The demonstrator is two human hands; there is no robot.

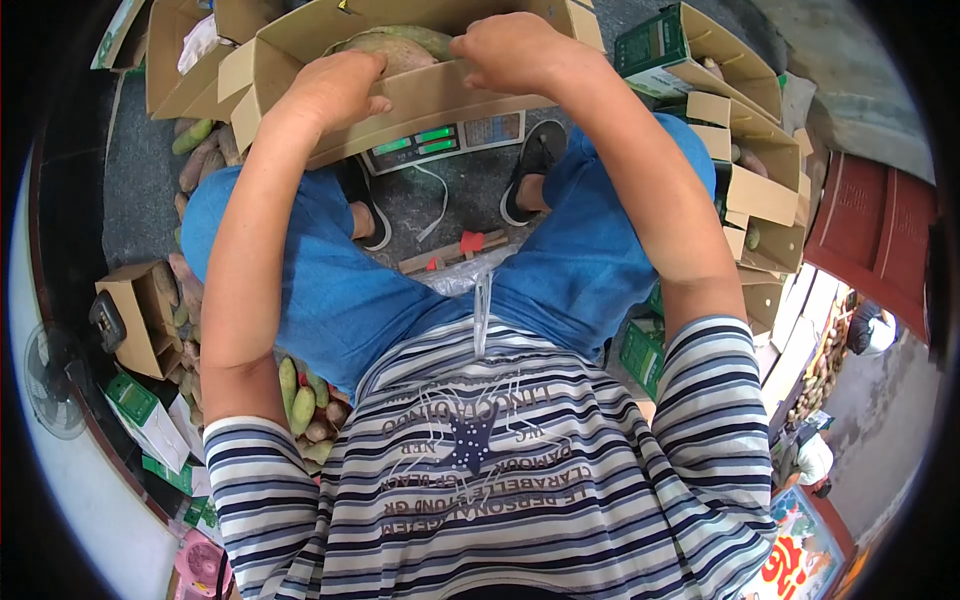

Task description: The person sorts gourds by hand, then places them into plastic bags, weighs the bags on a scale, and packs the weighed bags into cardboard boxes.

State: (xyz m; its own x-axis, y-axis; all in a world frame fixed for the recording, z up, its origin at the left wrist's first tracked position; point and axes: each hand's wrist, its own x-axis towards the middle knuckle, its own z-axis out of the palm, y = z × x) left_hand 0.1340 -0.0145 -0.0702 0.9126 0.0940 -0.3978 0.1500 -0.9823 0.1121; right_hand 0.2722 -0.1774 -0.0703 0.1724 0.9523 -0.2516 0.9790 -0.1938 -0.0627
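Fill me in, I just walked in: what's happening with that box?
A person bends over a cardboard box that sits on a digital scale. The left hand and right hand both grip its near wall. Large produce lies inside. Other boxes and loose pieces lie around.

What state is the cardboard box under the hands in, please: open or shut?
Open: flaps of the cardboard box stand spread, and fruit shows inside beyond the left hand and right hand.
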